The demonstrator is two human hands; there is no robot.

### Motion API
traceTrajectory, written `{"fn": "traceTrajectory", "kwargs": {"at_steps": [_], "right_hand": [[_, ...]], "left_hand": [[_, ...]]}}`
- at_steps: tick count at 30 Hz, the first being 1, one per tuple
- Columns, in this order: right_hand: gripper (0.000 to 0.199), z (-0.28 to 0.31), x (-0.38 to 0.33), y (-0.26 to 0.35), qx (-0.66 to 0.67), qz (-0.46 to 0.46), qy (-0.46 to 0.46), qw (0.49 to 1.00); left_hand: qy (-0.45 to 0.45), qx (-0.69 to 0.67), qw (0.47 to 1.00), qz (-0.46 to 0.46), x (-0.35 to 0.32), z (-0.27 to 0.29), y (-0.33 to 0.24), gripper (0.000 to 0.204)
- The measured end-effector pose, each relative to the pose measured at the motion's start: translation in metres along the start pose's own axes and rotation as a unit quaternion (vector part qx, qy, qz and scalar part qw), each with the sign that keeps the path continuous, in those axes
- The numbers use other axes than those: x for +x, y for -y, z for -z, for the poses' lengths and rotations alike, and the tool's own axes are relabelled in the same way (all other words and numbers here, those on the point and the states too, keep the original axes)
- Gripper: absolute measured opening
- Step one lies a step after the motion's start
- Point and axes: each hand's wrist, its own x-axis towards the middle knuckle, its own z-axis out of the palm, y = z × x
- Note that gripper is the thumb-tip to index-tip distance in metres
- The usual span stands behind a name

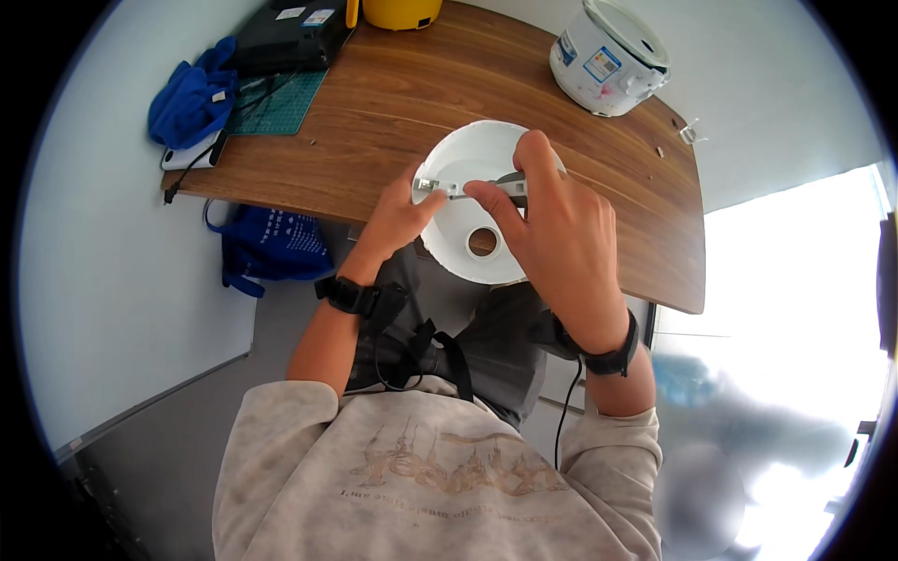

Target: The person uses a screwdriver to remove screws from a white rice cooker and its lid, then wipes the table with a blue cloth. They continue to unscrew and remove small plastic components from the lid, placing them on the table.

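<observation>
A white round shell (505, 262), shaped like an appliance lid, is tilted up at the table's near edge. It has a round hole low in its middle and a small metal piece at its left rim. My left hand (400, 217) pinches that left rim between thumb and fingers. Over the shell, my right hand (561, 224) is closed round a grey hand tool (513, 187); its slim end points left toward the metal piece. The tool looks like a screwdriver, but my fingers cover much of it. Whether its tip touches the metal piece, I cannot tell.
On the wooden table (412, 93) a white rice cooker (608, 65) stands at the far right, a yellow container (402, 11) at the back. At left are a black case (285, 37), a green cutting mat (285, 103) and a blue cloth (192, 98). A blue bag (271, 245) hangs below.
</observation>
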Motion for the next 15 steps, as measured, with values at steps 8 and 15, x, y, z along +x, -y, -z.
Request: {"fn": "traceTrajectory", "kwargs": {"at_steps": [8,15], "right_hand": [[0.032,0.001,0.012,-0.004,0.112,0.019,0.003,0.993],[0.029,0.004,0.024,0.002,0.178,0.073,0.040,0.981]], "left_hand": [[-0.002,-0.007,1.000,0.002,-0.002,0.000,-0.001,0.050],[-0.011,0.010,1.000,-0.022,-0.003,-0.002,-0.004,0.049]]}}
